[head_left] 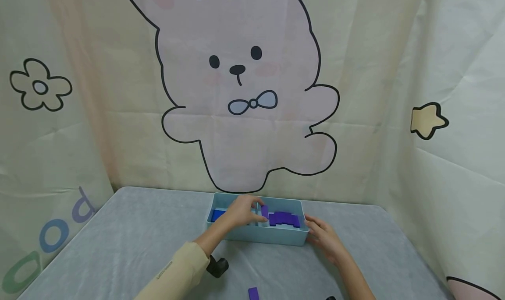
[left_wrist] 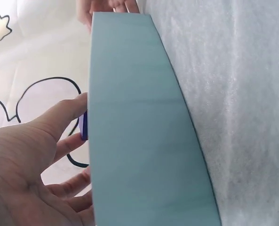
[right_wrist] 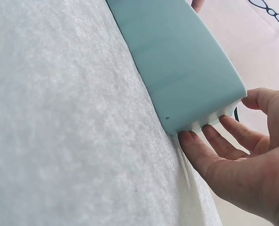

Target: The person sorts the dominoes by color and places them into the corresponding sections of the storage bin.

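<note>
A light blue divided box (head_left: 263,235) stands near the back of the table. My left hand (head_left: 241,211) reaches over its front wall and pinches a purple block (head_left: 264,211) between thumb and index finger, by the divider. In the left wrist view the box wall hides most of that purple block (left_wrist: 84,126). Several purple blocks (head_left: 284,219) lie together in the right compartment, and a blue block (head_left: 217,215) shows in the left one, partly behind my hand. My right hand (head_left: 325,238) rests its fingertips against the box's right end, fingers extended, thumb by the top corner (right_wrist: 245,96).
Another purple block (head_left: 254,293) lies on the grey-blue tablecloth (head_left: 118,247) near the front. A black device (head_left: 217,266) is at my left wrist. Behind the table hangs a curtain (head_left: 244,151) with a cartoon animal printed on it.
</note>
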